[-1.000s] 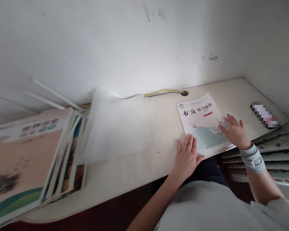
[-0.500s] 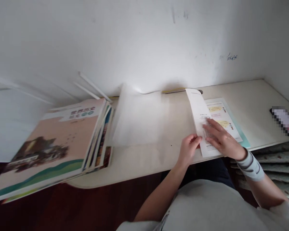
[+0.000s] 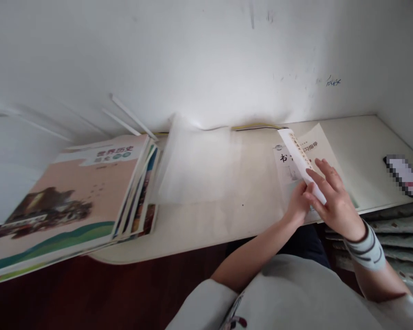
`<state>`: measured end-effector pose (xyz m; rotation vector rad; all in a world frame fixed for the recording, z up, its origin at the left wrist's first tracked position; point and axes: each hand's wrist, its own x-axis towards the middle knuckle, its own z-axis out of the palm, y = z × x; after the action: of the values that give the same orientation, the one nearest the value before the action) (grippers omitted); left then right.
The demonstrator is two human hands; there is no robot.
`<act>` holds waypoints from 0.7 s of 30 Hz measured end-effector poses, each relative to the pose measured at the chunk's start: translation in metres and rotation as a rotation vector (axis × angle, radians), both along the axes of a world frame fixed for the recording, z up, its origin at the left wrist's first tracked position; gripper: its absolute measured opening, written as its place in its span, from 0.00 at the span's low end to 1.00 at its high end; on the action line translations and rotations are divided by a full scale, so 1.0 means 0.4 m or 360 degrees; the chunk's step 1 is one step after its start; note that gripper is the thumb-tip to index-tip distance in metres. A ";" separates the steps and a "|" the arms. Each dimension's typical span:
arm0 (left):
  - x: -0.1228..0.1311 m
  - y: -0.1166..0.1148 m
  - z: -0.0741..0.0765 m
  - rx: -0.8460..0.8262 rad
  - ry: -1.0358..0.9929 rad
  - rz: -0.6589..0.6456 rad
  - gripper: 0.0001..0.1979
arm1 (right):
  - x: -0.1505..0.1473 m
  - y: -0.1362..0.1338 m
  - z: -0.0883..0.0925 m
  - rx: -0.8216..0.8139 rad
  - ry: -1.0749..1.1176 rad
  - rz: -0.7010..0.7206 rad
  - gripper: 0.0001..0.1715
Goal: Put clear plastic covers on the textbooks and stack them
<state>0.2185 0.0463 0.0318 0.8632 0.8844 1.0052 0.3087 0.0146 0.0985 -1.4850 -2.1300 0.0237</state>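
Observation:
A thin workbook (image 3: 316, 151) with a white cover and black characters lies at the right of the pale desk (image 3: 220, 220). Several of its pages stand up in a curled bundle (image 3: 298, 153). My right hand (image 3: 333, 201) pinches that bundle near its lower end, fingers partly spread over it. My left hand (image 3: 298, 204) sits just left of it at the book's near corner, fingers curled on the page edges and partly hidden behind the right hand.
A fanned stack of large textbooks (image 3: 72, 201) overhangs the desk's left end. A translucent white sheet (image 3: 199, 165) lies in the middle. A dark phone-like object (image 3: 404, 176) rests at the far right. White walls enclose the back and right.
The workbook was closed a second ago, then opened with pages spread. Now the cover shows again and my right hand holds a curled bundle of pages upright; my left hand moved right, under it.

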 end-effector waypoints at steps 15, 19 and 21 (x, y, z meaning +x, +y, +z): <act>-0.302 0.038 0.000 0.0985 0.2140 -0.0034 0.25 | -0.102 0.312 -0.122 -0.0611 -0.0250 0.0071 0.46; -0.379 0.030 -0.035 0.0974 0.2696 0.0037 0.30 | -0.157 0.304 -0.140 -0.0627 -0.0509 0.0029 0.40; -0.403 0.025 -0.056 0.0901 0.2758 0.0002 0.35 | -0.177 0.297 -0.144 -0.0615 -0.0634 0.0079 0.36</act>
<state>0.0571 0.0564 0.0096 2.2979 2.0224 0.2553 0.2378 0.1333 0.0411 -1.7718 -2.5924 0.1810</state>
